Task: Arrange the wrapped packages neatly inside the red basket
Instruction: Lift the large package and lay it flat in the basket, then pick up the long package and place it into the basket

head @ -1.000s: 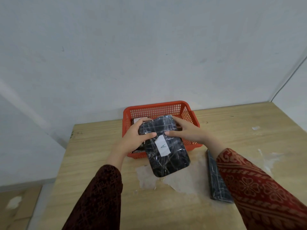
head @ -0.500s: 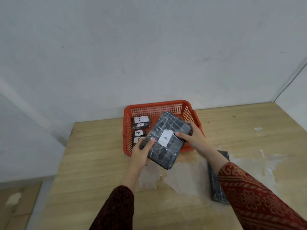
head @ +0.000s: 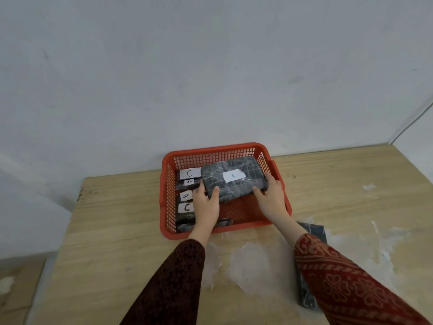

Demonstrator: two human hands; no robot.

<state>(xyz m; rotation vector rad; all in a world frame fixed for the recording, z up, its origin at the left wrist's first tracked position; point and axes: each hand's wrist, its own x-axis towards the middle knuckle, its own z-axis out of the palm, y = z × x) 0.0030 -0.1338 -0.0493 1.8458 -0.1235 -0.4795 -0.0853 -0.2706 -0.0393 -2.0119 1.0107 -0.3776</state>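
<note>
Dark red sleeves (head: 351, 285) — patterned, floral

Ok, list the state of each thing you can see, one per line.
Large package: inside the basket, tilted, gripped by both hands.
Small packages: lined up along the basket's left side.
Red basket: upright on the table.
Spare package: flat on the table, outside.
Left hand: gripping.
Right hand: gripping.

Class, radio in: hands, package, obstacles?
Left hand and right hand grip large wrapped package labelled A over red plastic basket. Small labelled packages line left wall. Another package waits outside.
</note>
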